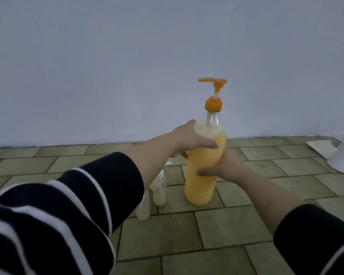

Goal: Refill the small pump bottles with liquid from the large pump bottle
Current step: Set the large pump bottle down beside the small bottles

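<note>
hands meet on the large pump bottle (204, 171), upright on the tiled floor (226, 231): left hand (189, 140) grasps its shoulder, right hand (224, 165) wraps its middle. no label or writing shows on it. two small pump bottles (157, 193) stand just left of it, partly behind the left arm. floor lies open in front of it and to its right; the wall (167, 56) runs behind.

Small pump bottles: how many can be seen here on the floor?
2. One small bottle stands on the tiles just left of the large orange bottle; the other stands nearer the camera, partly behind the left sleeve, which may hide more.
</note>
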